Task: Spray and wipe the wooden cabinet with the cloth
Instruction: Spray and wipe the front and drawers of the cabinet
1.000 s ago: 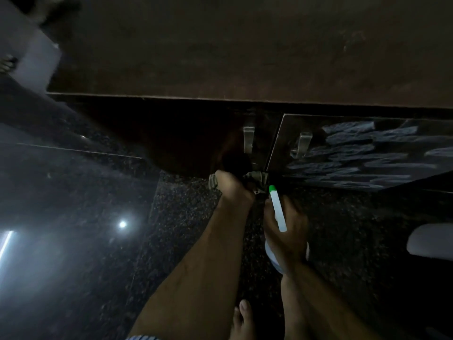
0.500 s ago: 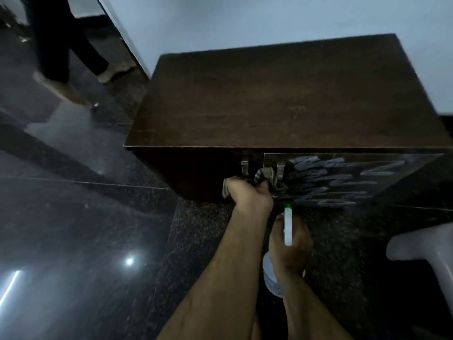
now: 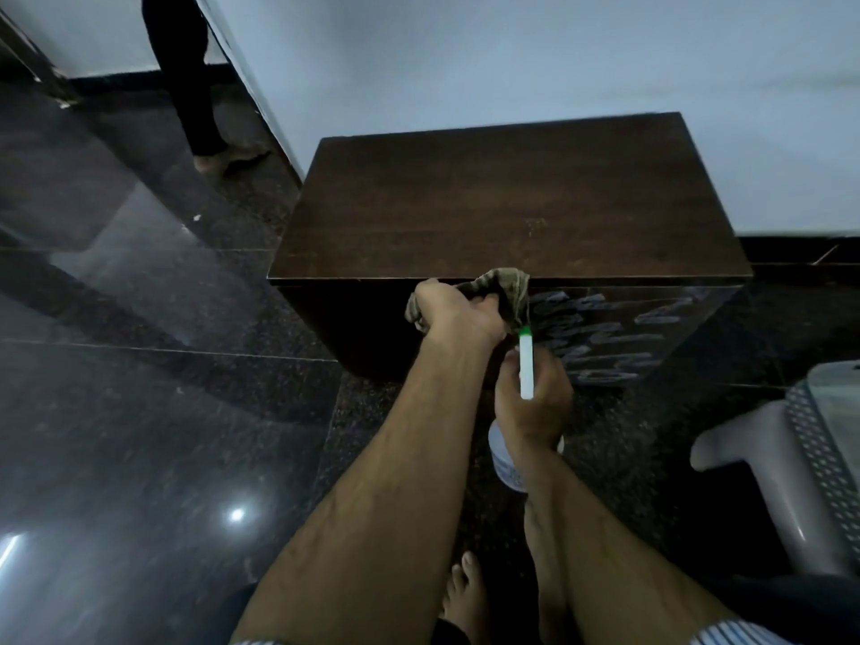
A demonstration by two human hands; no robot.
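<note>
A dark brown wooden cabinet (image 3: 507,207) stands against the white wall, its top bare. My left hand (image 3: 453,311) grips an olive patterned cloth (image 3: 505,288) and holds it at the upper front edge of the cabinet. The cloth drapes over that edge and down the front. My right hand (image 3: 533,405) holds a clear spray bottle (image 3: 505,463) with a white, green-tipped nozzle (image 3: 526,360), just below the cloth and in front of the glossy right door (image 3: 619,337), which shows pale streaky reflections.
Polished dark stone floor (image 3: 139,435) surrounds the cabinet. A pale plastic stool or basket (image 3: 800,463) stands at the right. Another person's legs (image 3: 191,81) are at the far left by a wall corner. My bare foot (image 3: 463,593) is below the arms.
The view has pulled back and up from the cabinet. My left hand has risen with the cloth from near the door handles to the top front edge. The right hand keeps the bottle.
</note>
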